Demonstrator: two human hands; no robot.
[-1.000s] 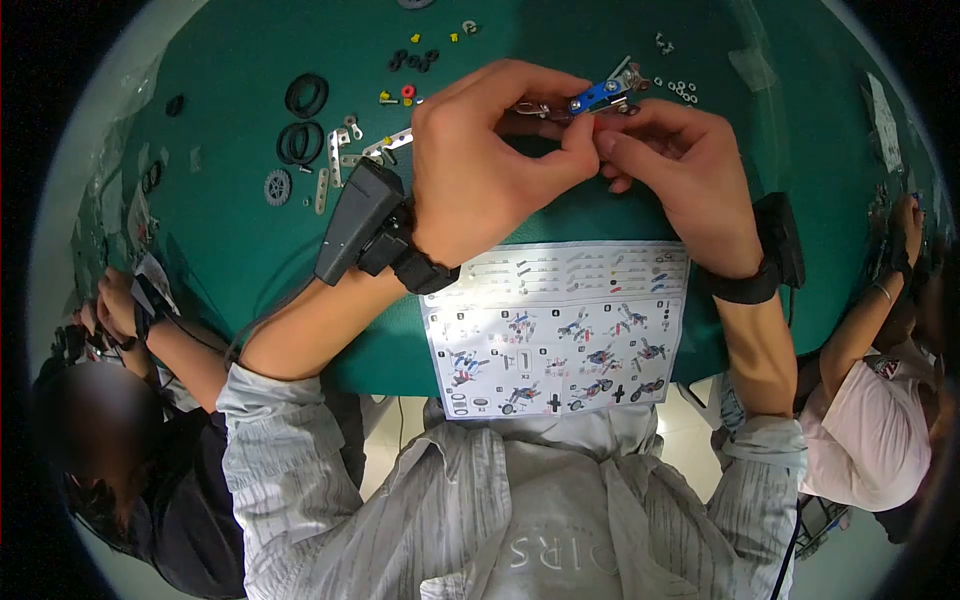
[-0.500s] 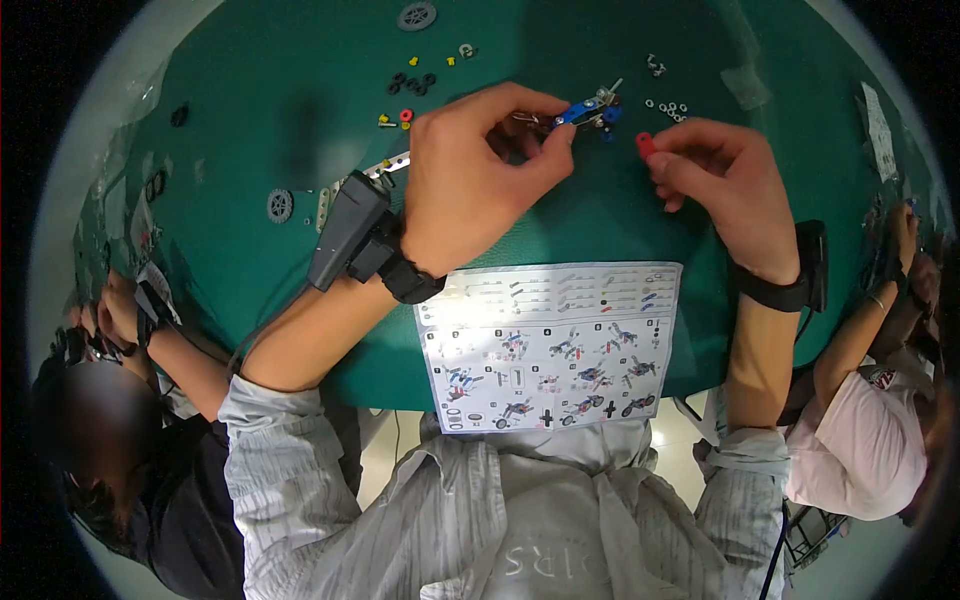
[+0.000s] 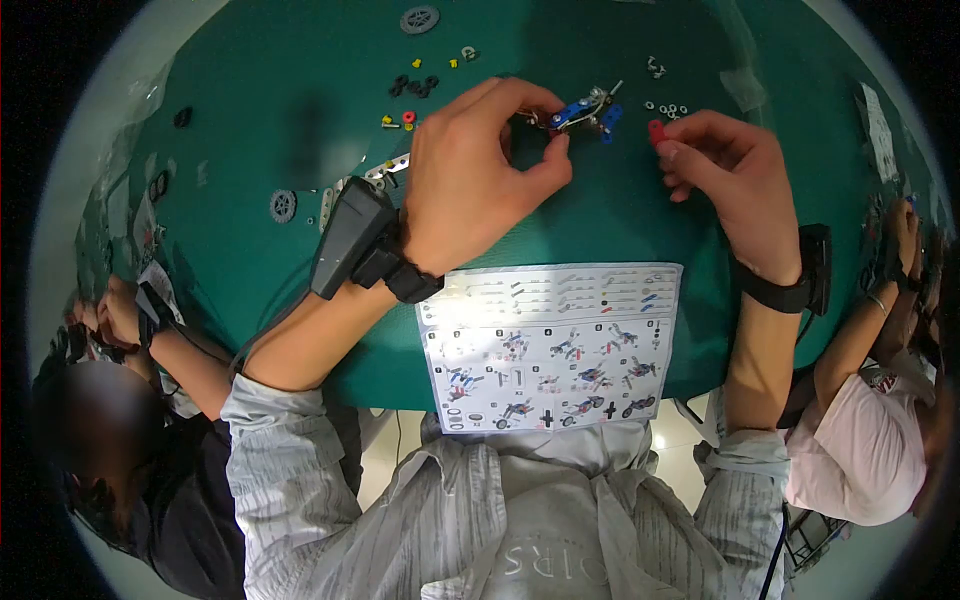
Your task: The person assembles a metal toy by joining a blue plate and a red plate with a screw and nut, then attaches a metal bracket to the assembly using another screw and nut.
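Observation:
My left hand pinches a small, partly built model of blue and metal pieces between thumb and fingers. Part of the model is hidden behind the fingers. To its right, my right hand grips a small red piece at its fingertips, apart from the model. Below both hands lies a printed instruction sheet with pictures of numbered building steps.
Several nuts lie beyond my right hand. Black rings, small yellow parts and a grey wheel are at the back left. Another wheel lies near my left wrist. People sit on both sides.
My right hand has shifted slightly up and right with the red piece. The model has turned a little in my left fingers.

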